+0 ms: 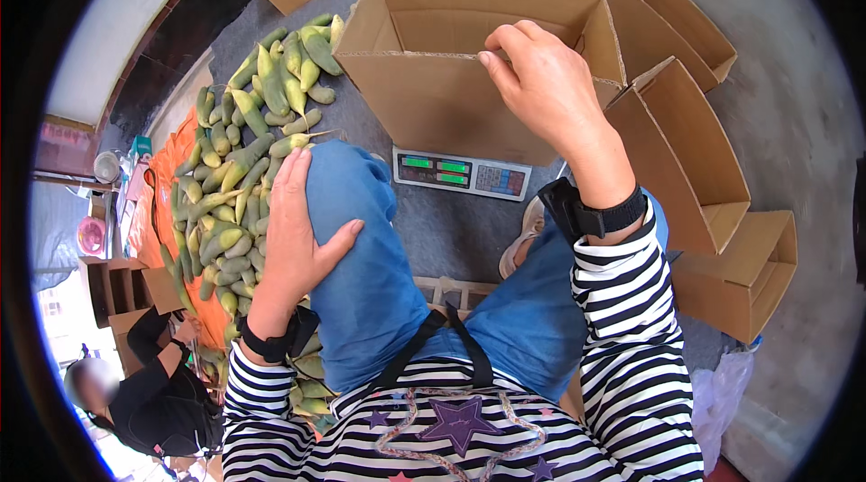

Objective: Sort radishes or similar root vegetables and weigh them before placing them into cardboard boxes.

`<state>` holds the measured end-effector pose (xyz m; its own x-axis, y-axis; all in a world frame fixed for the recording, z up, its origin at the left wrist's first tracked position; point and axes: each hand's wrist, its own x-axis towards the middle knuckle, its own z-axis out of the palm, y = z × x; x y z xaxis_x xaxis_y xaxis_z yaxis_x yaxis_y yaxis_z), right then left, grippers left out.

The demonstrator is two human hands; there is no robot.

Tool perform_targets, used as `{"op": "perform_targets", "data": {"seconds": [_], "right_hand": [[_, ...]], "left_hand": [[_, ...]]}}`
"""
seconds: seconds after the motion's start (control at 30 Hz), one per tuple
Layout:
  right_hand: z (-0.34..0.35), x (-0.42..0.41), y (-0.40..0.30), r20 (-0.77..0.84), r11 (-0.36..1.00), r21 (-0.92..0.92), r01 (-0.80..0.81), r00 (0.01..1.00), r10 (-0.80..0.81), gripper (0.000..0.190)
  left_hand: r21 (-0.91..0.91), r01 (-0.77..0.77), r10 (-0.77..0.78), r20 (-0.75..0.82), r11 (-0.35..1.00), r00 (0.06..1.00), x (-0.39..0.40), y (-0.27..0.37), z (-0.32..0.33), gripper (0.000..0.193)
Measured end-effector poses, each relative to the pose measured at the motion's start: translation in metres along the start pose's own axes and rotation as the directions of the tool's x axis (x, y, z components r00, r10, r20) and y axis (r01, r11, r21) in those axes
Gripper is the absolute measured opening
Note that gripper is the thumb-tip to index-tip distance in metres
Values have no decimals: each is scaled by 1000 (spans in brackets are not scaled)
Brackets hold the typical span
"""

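My left hand (pixel 287 238) rests on the left knee of my blue jeans (pixel 352 211), thumb apart from the fingers, holding nothing. A large open cardboard box (pixel 460 96) stands before me on an electronic scale (pixel 462 173) with lit green displays. Over the near rim of this box is my right hand (pixel 541 76), its fingers curled and its thumb spread from the index finger. Nothing shows in its grasp; whether it touches the rim is unclear. Beside my left hand lies a big heap of green radishes (pixel 233 177). The bottom of the box is hidden.
More open cardboard boxes (pixel 683 157) curve around the right and far sides. An orange sheet (pixel 162 191) lies under and beyond the radishes. At the lower left a person in black (pixel 166 401) is by more boxes. A translucent plastic bag (pixel 724 394) is at lower right.
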<state>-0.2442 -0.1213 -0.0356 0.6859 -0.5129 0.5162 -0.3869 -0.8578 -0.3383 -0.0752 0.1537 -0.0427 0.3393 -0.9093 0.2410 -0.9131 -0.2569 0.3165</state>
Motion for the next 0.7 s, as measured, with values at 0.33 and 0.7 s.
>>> {"op": "perform_targets", "data": {"seconds": [0.33, 0.7], "right_hand": [[40, 20, 3, 124, 994, -95, 56, 991, -44, 22], [44, 24, -8, 390, 986, -164, -12, 918, 76, 23]], "left_hand": [[-75, 69, -68, 3, 995, 998, -12, 7, -2, 90], [-651, 572, -688, 104, 500, 719, -119, -93, 11, 51]]}}
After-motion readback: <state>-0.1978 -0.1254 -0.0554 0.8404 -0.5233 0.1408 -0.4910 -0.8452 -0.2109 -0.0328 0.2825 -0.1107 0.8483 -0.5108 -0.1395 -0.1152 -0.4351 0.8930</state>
